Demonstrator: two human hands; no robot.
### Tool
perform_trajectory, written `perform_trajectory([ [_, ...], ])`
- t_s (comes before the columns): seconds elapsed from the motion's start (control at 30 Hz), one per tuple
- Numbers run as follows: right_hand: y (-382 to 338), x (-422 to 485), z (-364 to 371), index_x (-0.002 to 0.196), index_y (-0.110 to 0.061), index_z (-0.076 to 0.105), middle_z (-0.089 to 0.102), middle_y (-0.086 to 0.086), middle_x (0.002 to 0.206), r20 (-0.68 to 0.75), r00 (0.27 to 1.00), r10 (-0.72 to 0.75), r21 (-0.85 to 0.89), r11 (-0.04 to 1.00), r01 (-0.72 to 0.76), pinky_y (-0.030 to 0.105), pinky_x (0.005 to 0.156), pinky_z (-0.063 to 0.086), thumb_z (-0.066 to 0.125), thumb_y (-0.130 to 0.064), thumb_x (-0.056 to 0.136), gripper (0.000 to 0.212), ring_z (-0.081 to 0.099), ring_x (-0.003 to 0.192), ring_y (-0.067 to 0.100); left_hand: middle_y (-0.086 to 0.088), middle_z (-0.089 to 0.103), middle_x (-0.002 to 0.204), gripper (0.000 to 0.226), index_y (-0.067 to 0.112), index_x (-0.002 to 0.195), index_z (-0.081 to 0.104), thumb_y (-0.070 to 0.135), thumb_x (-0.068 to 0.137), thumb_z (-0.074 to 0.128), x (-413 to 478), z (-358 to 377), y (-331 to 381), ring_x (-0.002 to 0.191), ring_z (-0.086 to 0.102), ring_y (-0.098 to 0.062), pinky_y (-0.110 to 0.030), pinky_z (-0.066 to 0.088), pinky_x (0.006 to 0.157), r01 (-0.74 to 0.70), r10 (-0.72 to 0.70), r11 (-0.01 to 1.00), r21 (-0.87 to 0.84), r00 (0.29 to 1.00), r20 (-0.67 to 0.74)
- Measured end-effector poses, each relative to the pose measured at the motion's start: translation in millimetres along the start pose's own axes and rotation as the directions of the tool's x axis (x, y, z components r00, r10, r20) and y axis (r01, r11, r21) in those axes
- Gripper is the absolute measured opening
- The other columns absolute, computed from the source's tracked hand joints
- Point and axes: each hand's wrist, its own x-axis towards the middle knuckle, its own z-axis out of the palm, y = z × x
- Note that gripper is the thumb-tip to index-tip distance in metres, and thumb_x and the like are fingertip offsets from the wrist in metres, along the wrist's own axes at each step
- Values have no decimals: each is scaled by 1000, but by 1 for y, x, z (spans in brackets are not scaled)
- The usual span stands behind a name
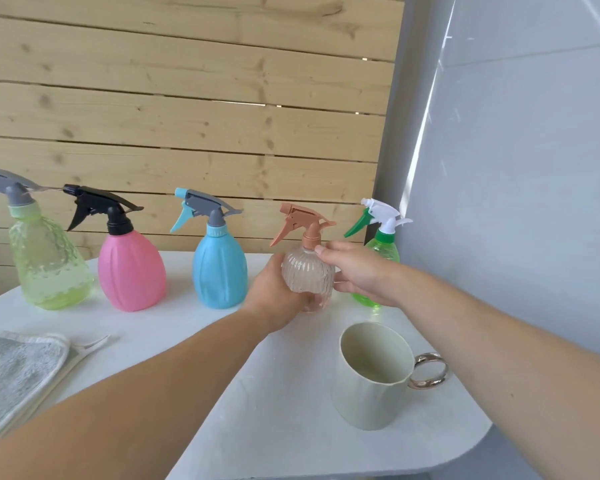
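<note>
A clear ribbed spray bottle (305, 271) with a salmon trigger head (300, 221) stands on the white table (274, 393). My left hand (278, 296) grips its body from the left and below. My right hand (357, 271) holds the bottle's right side, with the thumb near the neck. A cream jug (368, 379) with a shiny ring handle (430, 370) stands in front of the bottle, to the right; its inside looks empty.
Along the back stand a light green bottle (45, 261), a pink bottle (130, 271), a blue bottle (219, 268) and a green bottle (383, 244) behind my right hand. A grey towel (14, 372) lies front left. Wooden slats rise behind, a grey wall at right.
</note>
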Motion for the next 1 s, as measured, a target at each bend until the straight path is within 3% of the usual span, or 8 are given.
perform_trajectory([
  [0.23,5,8,1,129,-21,58,66,0,127,-39,999,-30,-27,999,29,37,105,47,49,-38,102,34,63,116,18,8,66,108,72,22,129,51,14,69,90,5,2,-2,98,65,-13,-32,58,82,20,-19,1000,-20,1000,7],
  [0.37,9,5,1,135,-22,54,58,-3,134,-86,995,-42,-144,989,29,44,109,43,50,-54,94,51,56,122,20,16,62,92,49,34,95,51,8,75,87,3,0,1,80,58,1,-10,47,61,-5,4,1000,14,999,41],
  [0.47,7,-5,-3,132,-14,57,58,13,136,-165,985,-44,-187,982,12,47,105,47,50,-49,98,50,60,116,31,7,65,108,64,24,122,49,23,73,91,-3,-2,2,94,63,-9,-19,50,69,47,-47,999,18,998,45],
  [0.63,13,-24,-20,81,1,64,71,21,85,-494,861,-122,-181,983,35,47,71,58,56,-40,92,43,58,62,30,0,63,115,71,15,128,44,39,76,88,-15,-1,8,101,63,-22,-37,54,83,111,-114,990,93,993,29],
  [0.7,18,-26,-31,57,-8,47,51,11,54,-641,749,-169,-254,967,1,42,57,51,58,-41,88,47,48,57,33,-1,62,115,70,15,124,42,45,78,85,-23,1,12,102,63,-23,-37,55,83,124,-128,986,111,991,33],
  [0.77,20,-25,-40,66,-17,44,44,0,61,-723,673,-154,-215,977,-7,33,55,37,62,-42,88,38,45,64,28,-4,57,117,66,18,115,37,49,79,83,-29,2,14,103,62,-26,-36,55,81,166,-169,977,134,986,5],
  [0.83,21,-20,-47,96,-15,51,51,0,94,-743,667,-50,-96,995,-32,33,69,41,67,-49,84,39,52,87,26,-5,54,114,62,20,109,36,52,80,81,-34,4,14,102,62,-27,-39,55,81,176,-171,971,161,984,-48],
  [1.0,28,-2,-55,116,-14,59,57,-3,112,-621,784,13,65,997,35,31,86,38,72,-47,84,48,53,103,20,4,61,88,35,19,100,56,44,86,76,-36,6,13,74,61,-16,-31,54,64,128,-126,989,79,992,-27],
])
